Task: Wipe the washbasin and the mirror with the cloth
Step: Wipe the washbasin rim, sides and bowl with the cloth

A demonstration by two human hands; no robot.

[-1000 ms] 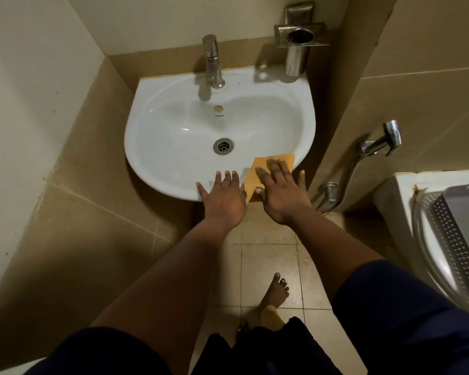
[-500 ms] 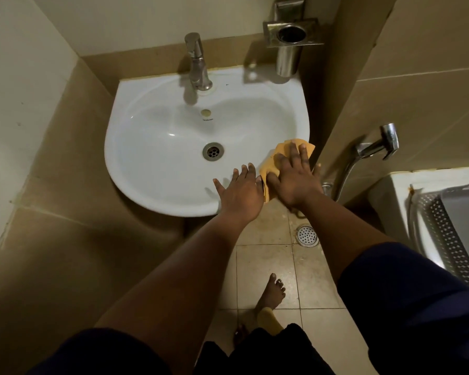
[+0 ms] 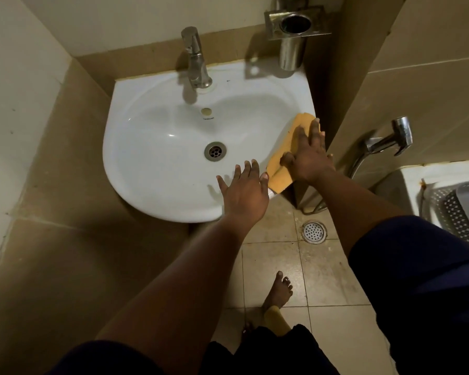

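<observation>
We press the orange cloth [image 3: 283, 161] flat against the right rim of the washbasin [image 3: 157, 163] with our right hand [image 3: 306, 155]. The fingers are spread and laid on top of the cloth rather than curled round it, so the palm holds it down by pressure, which suits rubbing along a curved edge. The cloth follows the rim from the right side toward the front right corner, and its lower end hangs just past the basin edge.

Our left hand [image 3: 244, 196] rests open on the front edge of the basin, fingers splayed and gripping nothing; we judge it is there to steady us as we lean over. It lies just beside the cloth, its thumb close to the cloth's lower end.

The bowl of the basin holds nothing but its drain [image 3: 215, 150]; we cannot tell whether it is wet. The tap [image 3: 195, 60] stands at the back edge. A metal cup holder [image 3: 294, 31] is fixed to the wall above the back right corner, and its cup looks dark inside, so we cannot say what it holds.

The mirror is not in view. We judge the rim wipe is under way, with the mirror left to do.
</observation>
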